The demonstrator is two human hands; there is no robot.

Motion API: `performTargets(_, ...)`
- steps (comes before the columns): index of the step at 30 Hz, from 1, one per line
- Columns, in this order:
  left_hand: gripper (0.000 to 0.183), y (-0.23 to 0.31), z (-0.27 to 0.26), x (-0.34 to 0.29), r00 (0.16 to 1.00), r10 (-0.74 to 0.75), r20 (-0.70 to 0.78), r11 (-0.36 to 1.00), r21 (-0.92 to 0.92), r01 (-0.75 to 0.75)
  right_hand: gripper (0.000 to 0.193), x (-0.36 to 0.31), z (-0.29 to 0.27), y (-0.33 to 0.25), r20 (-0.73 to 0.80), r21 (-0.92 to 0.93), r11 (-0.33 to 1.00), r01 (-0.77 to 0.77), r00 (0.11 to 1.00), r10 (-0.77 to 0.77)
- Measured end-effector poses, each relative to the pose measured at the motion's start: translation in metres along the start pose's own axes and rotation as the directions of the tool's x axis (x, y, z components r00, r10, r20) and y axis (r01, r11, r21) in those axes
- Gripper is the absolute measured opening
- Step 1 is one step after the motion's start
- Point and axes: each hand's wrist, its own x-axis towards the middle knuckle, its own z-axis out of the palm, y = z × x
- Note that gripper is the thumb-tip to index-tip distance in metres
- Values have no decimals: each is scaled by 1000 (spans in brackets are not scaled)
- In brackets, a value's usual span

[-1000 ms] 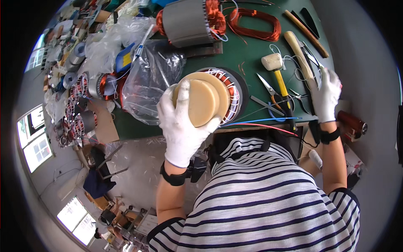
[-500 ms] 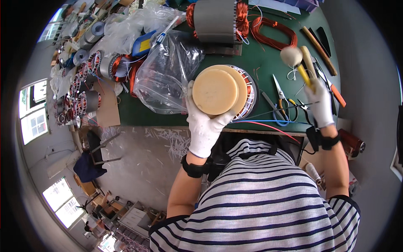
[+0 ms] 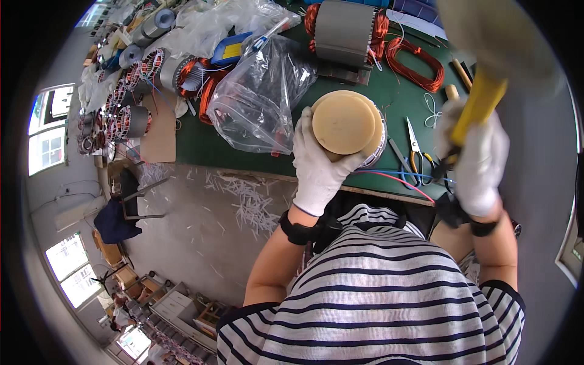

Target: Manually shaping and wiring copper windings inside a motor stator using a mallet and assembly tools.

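Beige disc (image 3: pixel 344 124) is clasped by the left hand (image 3: pixel 320 169); right hand (image 3: pixel 482 163) grips a raised mallet (image 3: pixel 485 92): likely hammering, needing steady aim.

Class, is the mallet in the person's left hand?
No, the right hand grips the mallet, while the left hand holds a round cream block.

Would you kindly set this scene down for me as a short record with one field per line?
White-gloved left hand: around the near edge of a beige, round, two-tiered block
White-gloved right hand: gripping a yellow-handled, pale-headed mallet, raised and blurred
Under block: ring-shaped part with white lacing, mostly hidden
Right of block: steel-bladed scissors
Left of block: clear plastic bag
Far side: grey cylinder with copper-coloured windings; copper-coloured wire loop
Surface: green tabletop
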Motion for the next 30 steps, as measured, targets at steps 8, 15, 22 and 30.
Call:
performTargets(8, 109, -9, -13, 7, 992, 123, -11, 987, 103, -121, 25, -9, -20, 47, 114, -573, 819, -28, 987, 113)
performTargets(15, 86, 40, -9, 43, 952, 256, 171, 866, 397, -304, 16, -43, -38, 87, -129, -157, 895, -417, 907, 400)
performTargets(22, 79, 26, -41, 92, 569, 557, 605, 721, -12, -693, 22, -62, -30, 108, -143, -13, 777, -629, 770, 621)
performTargets(30, 94, 24, -26, 46, 820, 396, 414, 845, 186, -501, 21, -70, -12, 130, -107, 162, 748, -643, 742, 661)
